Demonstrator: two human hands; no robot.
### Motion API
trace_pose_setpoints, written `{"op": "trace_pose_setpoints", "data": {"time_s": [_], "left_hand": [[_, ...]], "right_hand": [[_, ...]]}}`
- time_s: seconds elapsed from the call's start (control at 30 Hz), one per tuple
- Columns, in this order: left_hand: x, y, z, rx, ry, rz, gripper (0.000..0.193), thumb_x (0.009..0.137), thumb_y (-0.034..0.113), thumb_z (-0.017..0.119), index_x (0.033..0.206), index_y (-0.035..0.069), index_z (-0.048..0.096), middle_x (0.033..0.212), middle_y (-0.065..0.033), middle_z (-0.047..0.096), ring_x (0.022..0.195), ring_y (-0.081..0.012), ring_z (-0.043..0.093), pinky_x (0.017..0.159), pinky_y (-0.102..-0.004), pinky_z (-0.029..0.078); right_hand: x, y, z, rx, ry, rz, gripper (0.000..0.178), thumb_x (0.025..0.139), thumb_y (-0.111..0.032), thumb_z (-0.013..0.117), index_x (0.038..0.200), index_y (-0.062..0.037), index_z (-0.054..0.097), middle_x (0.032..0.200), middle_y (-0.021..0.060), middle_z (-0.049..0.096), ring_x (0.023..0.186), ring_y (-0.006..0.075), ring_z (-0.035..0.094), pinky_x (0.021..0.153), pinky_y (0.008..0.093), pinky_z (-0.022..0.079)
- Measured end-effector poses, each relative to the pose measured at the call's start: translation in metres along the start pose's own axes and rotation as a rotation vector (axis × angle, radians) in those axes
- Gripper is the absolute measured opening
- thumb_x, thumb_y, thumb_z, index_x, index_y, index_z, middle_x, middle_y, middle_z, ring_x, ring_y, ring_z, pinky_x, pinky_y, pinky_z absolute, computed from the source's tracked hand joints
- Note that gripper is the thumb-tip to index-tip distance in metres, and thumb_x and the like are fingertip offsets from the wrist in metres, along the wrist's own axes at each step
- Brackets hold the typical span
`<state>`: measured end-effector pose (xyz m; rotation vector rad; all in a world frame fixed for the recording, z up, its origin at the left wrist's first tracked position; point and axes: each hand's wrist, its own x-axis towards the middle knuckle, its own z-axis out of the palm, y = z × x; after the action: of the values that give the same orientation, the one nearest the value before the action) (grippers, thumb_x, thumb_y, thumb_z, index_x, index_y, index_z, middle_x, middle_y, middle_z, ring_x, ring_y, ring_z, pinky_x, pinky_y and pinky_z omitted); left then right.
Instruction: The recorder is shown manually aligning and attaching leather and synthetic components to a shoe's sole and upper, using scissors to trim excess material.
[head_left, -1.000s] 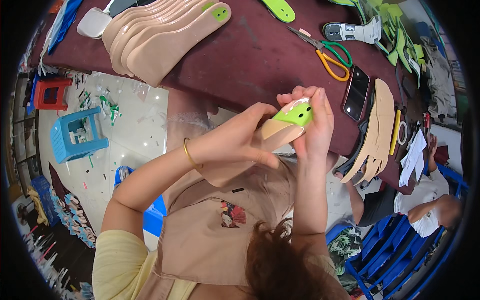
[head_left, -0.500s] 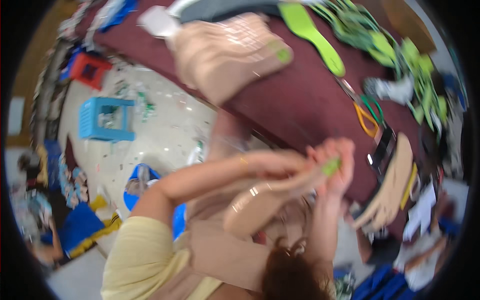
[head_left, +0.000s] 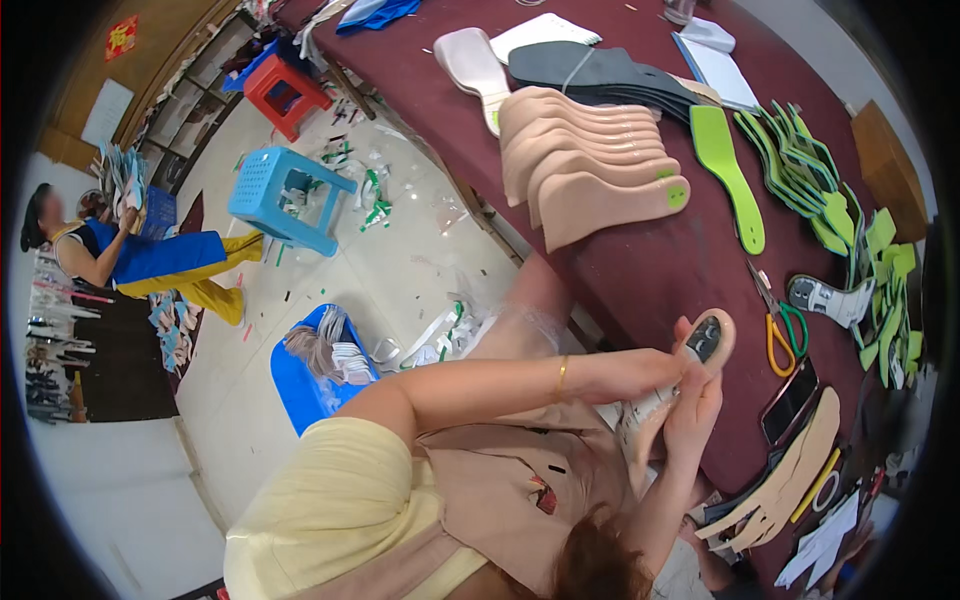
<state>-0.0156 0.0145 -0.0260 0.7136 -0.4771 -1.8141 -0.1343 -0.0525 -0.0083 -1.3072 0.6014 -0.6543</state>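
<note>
Close to the table's front edge I hold a beige insole (head_left: 727, 331) in both hands, its rounded heel end raised. A dark grey patch sits inside that heel, and a pale, marked piece runs along the side turned up. My left hand (head_left: 640, 375), with a gold bracelet at the wrist, closes on it from the left. My right hand (head_left: 694, 405) wraps round it from below and the right. The insole's far half hangs down toward my lap, partly hidden by my hands.
On the maroon table (head_left: 640, 270) lie stacked beige insoles (head_left: 590, 165), green insoles (head_left: 800, 160), a green insole (head_left: 727, 170), scissors (head_left: 775, 320), a phone (head_left: 790, 400) and tan pieces (head_left: 785, 480). Left stand a blue stool (head_left: 275, 195), a blue bin (head_left: 300, 385) and a seated person (head_left: 130, 255).
The insole has turned over: its green-marked heel no longer shows, and the dark-patched side now faces up. Both hands have shifted along it. The view has swung, bringing a seated person in.
</note>
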Motion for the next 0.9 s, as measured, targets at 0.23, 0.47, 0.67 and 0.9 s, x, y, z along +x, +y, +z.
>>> {"op": "trace_pose_setpoints", "data": {"time_s": [0.23,0.47,0.67,0.9], "left_hand": [[-0.001,-0.001,0.011,0.049,0.344,-0.039,0.054,0.096,0.049,0.042,0.111,-0.001,0.057,0.097,-0.0075,0.063,0.090,-0.0124,0.062,0.072,-0.0270,0.051],[0.019,0.054,0.016,0.912,0.284,0.076,0.042,0.097,0.038,0.046,0.101,-0.001,0.061,0.082,-0.0072,0.066,0.067,-0.0171,0.065,0.061,-0.0270,0.050],[0.055,0.020,0.009,2.264,0.535,0.419,0.058,0.085,0.035,0.059,0.129,0.000,0.047,0.128,-0.0144,0.051,0.115,-0.0249,0.049,0.086,-0.0406,0.043],[0.070,-0.013,-0.018,2.186,0.646,0.517,0.060,0.088,0.033,0.055,0.137,0.003,0.037,0.141,-0.0138,0.039,0.131,-0.0266,0.036,0.106,-0.0463,0.028]], "right_hand": [[0.000,0.006,-0.005,0.294,0.016,0.157,0.038,0.100,-0.021,0.041,0.126,0.0062,0.038,0.124,0.0225,0.053,0.116,0.0296,0.054,0.099,0.0390,0.043],[0.021,0.007,-0.055,0.099,-0.134,0.151,0.043,0.091,-0.021,0.061,0.123,0.0011,0.043,0.127,0.0151,0.052,0.112,0.0206,0.054,0.095,0.0344,0.044],[0.092,0.033,-0.166,-1.669,0.441,-0.582,0.041,0.084,-0.031,0.066,0.107,-0.0001,0.053,0.105,0.0166,0.058,0.094,0.0336,0.056,0.084,0.0433,0.044],[0.075,-0.012,-0.134,-0.481,0.476,-0.240,0.036,0.096,-0.036,0.046,0.087,-0.0016,0.051,0.095,0.0156,0.062,0.085,0.0236,0.061,0.072,0.0371,0.049]]}}
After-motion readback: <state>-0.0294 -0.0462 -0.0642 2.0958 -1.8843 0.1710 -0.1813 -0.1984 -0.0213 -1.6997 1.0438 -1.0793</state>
